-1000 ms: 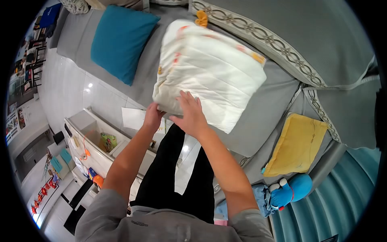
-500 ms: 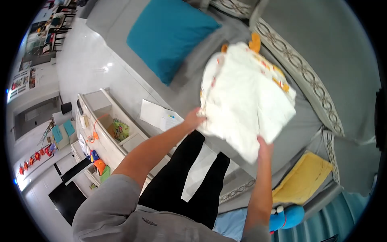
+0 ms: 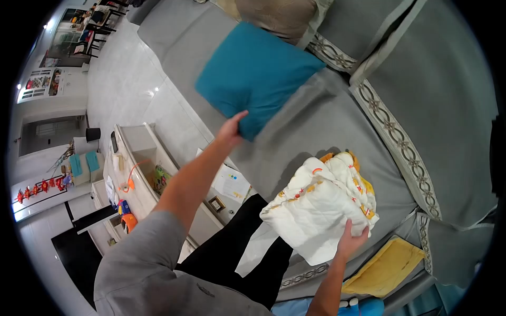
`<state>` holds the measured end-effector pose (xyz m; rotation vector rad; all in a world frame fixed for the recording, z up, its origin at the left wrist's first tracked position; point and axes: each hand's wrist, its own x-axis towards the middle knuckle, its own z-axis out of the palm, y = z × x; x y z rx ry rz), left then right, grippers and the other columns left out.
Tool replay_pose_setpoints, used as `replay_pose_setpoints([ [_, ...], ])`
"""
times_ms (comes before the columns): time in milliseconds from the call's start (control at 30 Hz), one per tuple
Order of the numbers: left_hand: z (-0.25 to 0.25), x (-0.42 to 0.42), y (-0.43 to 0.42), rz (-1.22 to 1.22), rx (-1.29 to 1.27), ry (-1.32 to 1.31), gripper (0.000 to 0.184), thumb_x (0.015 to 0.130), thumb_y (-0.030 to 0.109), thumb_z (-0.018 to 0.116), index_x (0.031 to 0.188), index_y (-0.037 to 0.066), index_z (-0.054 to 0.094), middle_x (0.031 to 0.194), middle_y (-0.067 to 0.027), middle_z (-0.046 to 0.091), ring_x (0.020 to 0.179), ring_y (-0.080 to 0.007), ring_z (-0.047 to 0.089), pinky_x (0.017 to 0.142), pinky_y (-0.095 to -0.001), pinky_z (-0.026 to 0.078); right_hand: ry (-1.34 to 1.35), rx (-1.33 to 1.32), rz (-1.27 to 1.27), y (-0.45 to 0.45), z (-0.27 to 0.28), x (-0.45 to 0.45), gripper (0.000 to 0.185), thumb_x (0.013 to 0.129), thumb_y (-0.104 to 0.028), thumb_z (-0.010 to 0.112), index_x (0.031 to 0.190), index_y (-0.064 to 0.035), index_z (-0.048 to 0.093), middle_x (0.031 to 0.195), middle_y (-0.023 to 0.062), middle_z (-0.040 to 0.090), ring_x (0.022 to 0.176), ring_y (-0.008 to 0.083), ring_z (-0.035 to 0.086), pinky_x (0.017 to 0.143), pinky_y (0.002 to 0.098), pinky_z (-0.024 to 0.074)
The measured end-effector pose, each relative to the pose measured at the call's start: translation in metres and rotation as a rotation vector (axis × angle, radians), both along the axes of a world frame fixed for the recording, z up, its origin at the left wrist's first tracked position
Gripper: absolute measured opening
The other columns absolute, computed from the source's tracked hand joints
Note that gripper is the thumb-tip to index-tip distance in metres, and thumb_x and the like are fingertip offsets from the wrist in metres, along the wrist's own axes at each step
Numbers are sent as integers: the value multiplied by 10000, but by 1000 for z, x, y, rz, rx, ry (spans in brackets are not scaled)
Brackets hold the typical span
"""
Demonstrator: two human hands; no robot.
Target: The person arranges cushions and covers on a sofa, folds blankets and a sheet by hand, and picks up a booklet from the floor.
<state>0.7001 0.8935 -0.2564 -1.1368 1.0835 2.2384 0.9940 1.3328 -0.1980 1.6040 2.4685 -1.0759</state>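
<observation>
A bunched white cloth piece (image 3: 311,210), printed in orange, red and yellow with orange bits along its far edge, lies on the grey sofa seat, its near end over the front edge. My right hand (image 3: 352,241) grips its near right side, thumb and fingers pressed into the fabric. Up and to the left, my left hand (image 3: 231,130) is closed at the near corner of a teal cushion (image 3: 258,73), one finger lying over the top. The undersides of both things are hidden.
The grey sofa (image 3: 337,121) has patterned trim. A yellow cloth (image 3: 387,266) and a blue plush-like thing (image 3: 369,307) are at the lower right. A cabinet with open compartments (image 3: 147,152) stands at the left, with an open booklet (image 3: 232,181) near it.
My left hand has let go of the white cloth and moved to the teal cushion's corner. The cloth now lies more bunched, lower in view, with my right hand still on it. The view has shifted.
</observation>
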Motion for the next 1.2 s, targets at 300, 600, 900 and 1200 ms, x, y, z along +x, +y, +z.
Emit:
replay_pose_setpoints([
  [300, 65, 132, 122, -202, 557, 75, 634, 882, 124, 683, 1430, 7, 387, 1435, -162, 470, 1323, -316, 461, 1127, -481, 362, 462, -904, 23, -103, 81, -239, 692, 796, -54, 723, 1395, 76, 402, 1353, 196, 516, 1181, 292, 539, 960, 384, 462],
  [600, 76, 57, 209, -801, -82, 131, 975, 758, 248, 833, 1473, -26, 230, 1328, -227, 519, 1261, -285, 492, 976, -395, 464, 717, -519, 101, 20, 109, -267, 487, 687, 54, 695, 1158, 115, 589, 1151, 183, 642, 1030, 254, 622, 932, 353, 473],
  [900, 38, -78, 208, -318, -26, -8, 1275, 696, 527, 839, 1557, 201, -43, 1619, -155, 20, 1472, -397, 114, 1102, -639, 252, 534, -526, 19, 71, -34, -299, 458, 711, 78, 624, 1167, 79, 583, 1102, 149, 666, 1014, 248, 629, 929, 347, 459],
  [1200, 37, -107, 265, -572, -234, 158, 1160, 793, 637, 697, 1559, 166, -36, 1609, -154, 15, 1465, -383, 121, 1119, -606, 230, 534, -419, 166, 93, -7, -274, 661, 780, -119, 770, 1319, 87, 449, 1287, 194, 569, 1148, 257, 573, 984, 342, 433],
])
